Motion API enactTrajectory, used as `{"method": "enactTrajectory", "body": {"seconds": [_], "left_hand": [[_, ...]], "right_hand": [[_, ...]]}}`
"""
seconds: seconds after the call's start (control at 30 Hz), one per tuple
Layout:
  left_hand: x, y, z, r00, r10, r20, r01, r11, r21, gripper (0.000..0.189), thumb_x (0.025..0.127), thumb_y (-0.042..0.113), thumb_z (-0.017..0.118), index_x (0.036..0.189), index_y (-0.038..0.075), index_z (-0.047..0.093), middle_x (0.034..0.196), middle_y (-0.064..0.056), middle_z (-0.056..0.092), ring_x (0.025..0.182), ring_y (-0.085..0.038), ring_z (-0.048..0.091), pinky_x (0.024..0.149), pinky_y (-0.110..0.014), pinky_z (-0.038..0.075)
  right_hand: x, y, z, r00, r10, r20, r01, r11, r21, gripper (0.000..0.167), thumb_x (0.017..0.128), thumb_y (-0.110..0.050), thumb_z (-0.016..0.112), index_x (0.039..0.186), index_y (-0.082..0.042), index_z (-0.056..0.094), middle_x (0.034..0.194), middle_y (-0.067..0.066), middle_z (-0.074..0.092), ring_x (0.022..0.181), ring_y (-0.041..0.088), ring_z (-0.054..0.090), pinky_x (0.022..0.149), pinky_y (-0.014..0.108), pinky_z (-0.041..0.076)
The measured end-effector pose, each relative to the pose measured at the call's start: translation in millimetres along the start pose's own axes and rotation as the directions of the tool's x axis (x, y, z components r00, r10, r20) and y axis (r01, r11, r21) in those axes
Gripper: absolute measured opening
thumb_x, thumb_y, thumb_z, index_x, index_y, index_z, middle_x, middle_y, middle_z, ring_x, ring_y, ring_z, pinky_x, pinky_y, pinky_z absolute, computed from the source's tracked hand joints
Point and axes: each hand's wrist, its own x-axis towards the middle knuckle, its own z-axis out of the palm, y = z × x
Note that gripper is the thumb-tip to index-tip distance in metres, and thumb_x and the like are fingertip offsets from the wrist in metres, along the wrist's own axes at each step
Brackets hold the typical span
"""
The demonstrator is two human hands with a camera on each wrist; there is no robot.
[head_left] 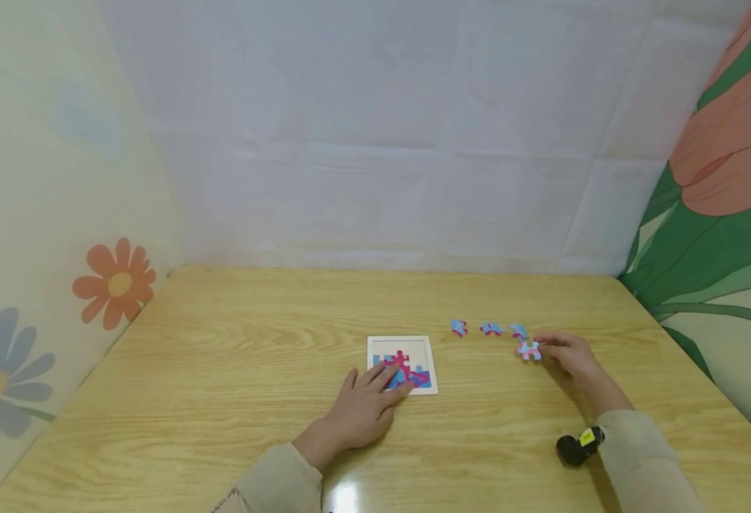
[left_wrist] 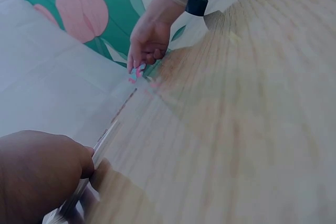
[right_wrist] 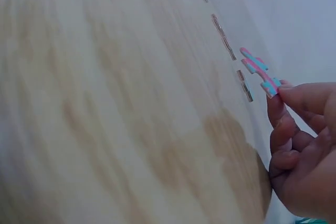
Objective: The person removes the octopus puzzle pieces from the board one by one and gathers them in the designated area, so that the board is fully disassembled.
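My left hand (head_left: 364,413) rests on the lower left of a white-framed puzzle tray (head_left: 434,365), its fingers spread over the pieces in it. Pink and blue pieces (head_left: 399,360) fill the tray's lower part; the upper part shows bare backing. Over to the right, my right hand (head_left: 571,356) pinches a pink and light-blue puzzle piece (right_wrist: 261,71) between thumb and fingertips. In the right wrist view the piece is held up off the table, its other fingers curled beneath. The left wrist view shows the left hand (left_wrist: 44,171) at the tray's edge.
Loose puzzle pieces lie in a row right of the tray: one at the left (head_left: 459,327), one in the middle (head_left: 491,328) and one (head_left: 519,330) beside the held piece. A black wrist camera (head_left: 579,447) sits at the right cuff. A white cloth (head_left: 382,178) hangs behind the wooden table (head_left: 234,342).
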Motion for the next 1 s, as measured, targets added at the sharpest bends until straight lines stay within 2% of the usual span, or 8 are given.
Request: {"method": "enactTrajectory", "body": {"seconds": [0.17,0.43,0.83,1.0], "left_hand": [[0.2,-0.2,1.1,1.000,0.001,-0.010,-0.001,1.000,0.012,0.042,0.088,0.021,0.038,0.129,0.026,0.042,0.136,-0.007,0.031,0.124,-0.027,0.021,0.091,-0.057,0.017],[0.3,-0.8,2.5,1.000,0.002,-0.018,-0.002,1.000,-0.016,0.042,0.088,0.020,0.038,0.129,0.026,0.042,0.136,-0.007,0.030,0.125,-0.027,0.021,0.092,-0.057,0.016],[0.4,-1.6,3.0,0.999,0.009,-0.038,-0.010,1.000,-0.014,0.042,0.087,0.019,0.039,0.128,0.026,0.043,0.136,-0.007,0.031,0.124,-0.027,0.022,0.091,-0.057,0.017],[0.4,-1.2,2.1,0.999,0.015,-0.043,-0.016,1.000,-0.017,0.042,0.087,0.019,0.039,0.128,0.026,0.044,0.135,-0.007,0.032,0.124,-0.028,0.023,0.090,-0.058,0.017]], "right_hand": [[0.2,2,3,1.000,-0.013,0.001,0.013,1.000,-0.005,0.027,0.079,-0.001,0.056,0.101,0.015,0.053,0.062,-0.009,0.050,0.056,0.002,0.044,0.050,0.018,0.036],[1.5,4,6,0.999,-0.049,-0.005,0.048,0.995,-0.089,0.028,0.080,0.002,0.054,0.103,0.017,0.051,0.074,-0.004,0.054,0.058,0.005,0.043,0.052,0.020,0.038],[4.3,4,12,0.998,-0.015,-0.056,0.007,0.990,-0.139,0.027,0.080,-0.002,0.054,0.101,0.014,0.053,0.078,0.000,0.056,0.064,0.008,0.043,0.055,0.021,0.038],[4.4,5,11,0.998,-0.024,-0.066,0.014,0.988,-0.155,0.027,0.079,-0.003,0.055,0.101,0.013,0.054,0.085,0.002,0.058,0.068,0.007,0.044,0.057,0.020,0.038]]}}
